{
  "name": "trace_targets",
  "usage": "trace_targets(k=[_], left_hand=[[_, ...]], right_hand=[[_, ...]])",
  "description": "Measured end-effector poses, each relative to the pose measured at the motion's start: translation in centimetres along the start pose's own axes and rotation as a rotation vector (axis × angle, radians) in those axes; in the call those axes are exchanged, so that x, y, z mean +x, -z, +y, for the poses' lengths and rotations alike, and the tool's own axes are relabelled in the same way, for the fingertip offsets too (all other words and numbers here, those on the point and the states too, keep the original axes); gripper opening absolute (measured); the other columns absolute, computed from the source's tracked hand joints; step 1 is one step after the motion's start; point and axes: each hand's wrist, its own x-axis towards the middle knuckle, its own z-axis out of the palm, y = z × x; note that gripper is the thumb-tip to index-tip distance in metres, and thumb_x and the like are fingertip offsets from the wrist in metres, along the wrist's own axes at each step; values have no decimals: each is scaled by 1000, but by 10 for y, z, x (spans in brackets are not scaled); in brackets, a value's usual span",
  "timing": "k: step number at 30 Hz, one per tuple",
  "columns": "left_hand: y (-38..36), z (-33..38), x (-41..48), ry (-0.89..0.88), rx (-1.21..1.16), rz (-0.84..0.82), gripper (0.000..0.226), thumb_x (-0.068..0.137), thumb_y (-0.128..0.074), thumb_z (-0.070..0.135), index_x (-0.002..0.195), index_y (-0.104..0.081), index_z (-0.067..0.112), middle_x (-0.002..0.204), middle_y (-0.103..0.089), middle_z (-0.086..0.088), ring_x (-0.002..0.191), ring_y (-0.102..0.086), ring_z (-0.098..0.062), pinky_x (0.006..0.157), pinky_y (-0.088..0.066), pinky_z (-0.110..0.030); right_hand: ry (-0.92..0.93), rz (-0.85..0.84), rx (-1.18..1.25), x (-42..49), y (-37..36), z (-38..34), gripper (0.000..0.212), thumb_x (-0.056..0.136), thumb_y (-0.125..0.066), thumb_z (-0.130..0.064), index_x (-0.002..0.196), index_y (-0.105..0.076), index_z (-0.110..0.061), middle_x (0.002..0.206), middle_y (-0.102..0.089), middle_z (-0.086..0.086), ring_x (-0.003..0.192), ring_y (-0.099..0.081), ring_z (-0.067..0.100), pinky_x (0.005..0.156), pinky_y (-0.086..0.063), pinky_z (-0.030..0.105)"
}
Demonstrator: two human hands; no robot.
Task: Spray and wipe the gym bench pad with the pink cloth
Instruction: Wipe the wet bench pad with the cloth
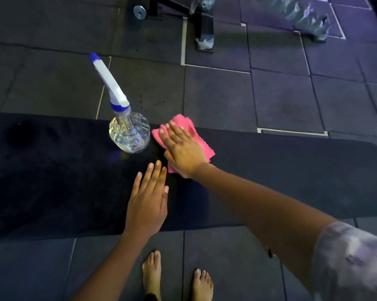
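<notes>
Bench pad (53, 181) spans the view, dark and apparently firm. Spray bottle (129, 135) stands upright near its far edge; grasp the neck. Left hand (148, 200) lies flat on the pad, holding nothing. Pink cloth (208, 149), soft and limp, lies pressed beneath the flat right hand (183, 151), fingers straight.

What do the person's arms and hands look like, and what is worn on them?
The left hand and the right hand are bare: no gloves, rings or watch can be seen. Both forearms are uncovered. The right upper arm has a short sleeve of mottled grey and pale lilac fabric. No sleeve shows on the left arm.
</notes>
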Motion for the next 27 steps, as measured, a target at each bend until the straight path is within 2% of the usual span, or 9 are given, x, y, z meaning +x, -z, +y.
trace_targets(k=[5, 7, 10, 13, 15, 18, 21, 25, 27], left_hand=[[8, 4, -4, 12, 11, -20, 54, 97, -22, 31, 142, -40, 6, 152, -33, -8, 143, -26, -22, 115, -23, -46], [10, 5, -9, 19, 7, -36, 55, 97, -21, 33, 142, -40, 8, 152, -33, -7, 143, -25, -22, 115, -22, -47], [14, 4, -17, 20, 12, -59, 58, 96, -17, 35, 144, -37, 10, 154, -29, -5, 144, -21, -19, 116, -18, -44], [20, 4, -19, 47, -16, -56, 60, 96, -12, 38, 146, -32, 12, 156, -24, -2, 146, -14, -17, 118, -13, -42], [24, 4, -18, 59, -31, -46, 61, 96, -10, 39, 147, -30, 13, 156, -21, -1, 146, -12, -15, 118, -11, -42], [25, 2, -13, 70, -42, -41, 56, 98, -15, 37, 148, -27, 14, 157, -19, 1, 146, -10, -14, 119, -11, -41], [21, 1, -13, 93, -65, -53, 56, 97, -19, 35, 148, -28, 14, 157, -20, 0, 146, -10, -14, 119, -11, -42], [15, 5, -16, 111, -64, -62, 56, 96, -18, 36, 148, -27, 15, 157, -20, 1, 146, -10, -13, 118, -9, -40], [11, 6, -20, 106, -59, -70, 57, 97, -15, 38, 148, -25, 16, 158, -18, 2, 146, -8, -12, 118, -8, -40]], right_hand=[[-164, 29, -8, -24, 15, 31, 58, 102, -33, -27, 155, -12, -16, 163, -12, 5, 151, -1, 19, 121, 4, 33], [-98, -5, 58, -38, 20, 29, 54, 103, -32, -24, 154, -16, -17, 162, -17, 4, 151, -2, 20, 122, 3, 33], [-16, -3, 428, -60, 32, 19, 49, 101, -27, -23, 150, -33, -22, 149, -45, 7, 145, -29, 22, 121, -14, 40], [-328, 282, 863, -80, 51, 24, 49, 96, -31, -32, 140, -51, -24, 137, -59, 4, 131, -50, 17, 112, -36, 35], [-442, 440, 726, -89, 59, 36, 52, 95, -30, -30, 142, -47, -17, 145, -51, 8, 139, -41, 22, 113, -33, 32], [-317, 436, 375, -93, 67, 53, 55, 98, -29, -27, 150, -31, -11, 157, -31, 9, 148, -19, 23, 120, -17, 36], [-140, 258, 109, -89, 55, 47, 59, 97, -33, -27, 152, -24, -10, 160, -21, 13, 150, -11, 29, 121, -10, 45], [-119, -104, -29, -89, 6, 18, 69, 99, -23, -56, 154, 6, -24, 163, 11, 2, 149, 17, 19, 119, 11, 48], [-173, -69, 37, -90, -8, 13, 80, 91, -13, -72, 154, 7, -27, 162, 16, -1, 146, 23, 15, 118, 15, 47]])
